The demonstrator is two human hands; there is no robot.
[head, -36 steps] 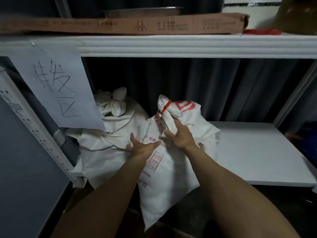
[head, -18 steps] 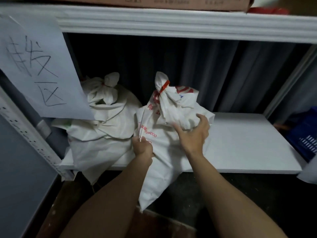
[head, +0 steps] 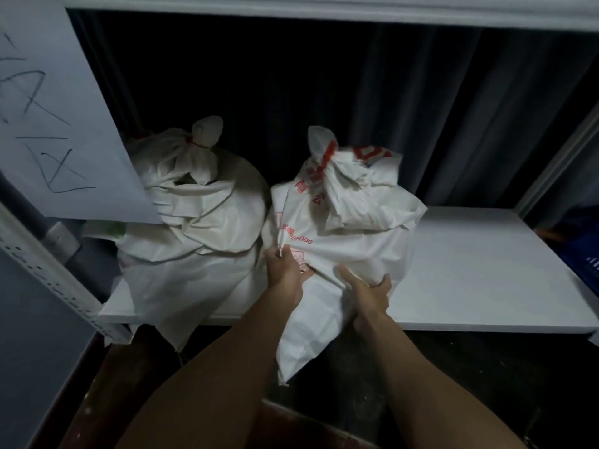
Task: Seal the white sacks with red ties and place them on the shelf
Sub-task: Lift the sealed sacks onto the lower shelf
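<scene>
Two white sacks stand side by side on the white shelf board [head: 479,270]. The left sack [head: 194,234] is tied at its neck with a thin red tie [head: 199,144]. The right sack [head: 350,241] carries red print and a red tie [head: 328,152] around its bunched top; its bottom corner hangs over the shelf's front edge. My left hand [head: 283,268] pinches a fold of the right sack's cloth on its left side. My right hand [head: 369,294] grips the same sack low on its front.
A paper sheet [head: 55,124] with handwritten characters hangs from the shelf above at the left. A perforated metal upright [head: 48,273] frames the left side. Dark curtain fills the back. A blue crate [head: 583,254] shows at the far right. The right half of the shelf board is bare.
My right hand slid from the sack's upper right side down to its lower front. The sack sits further onto the shelf. The view has moved closer and tilted down.
</scene>
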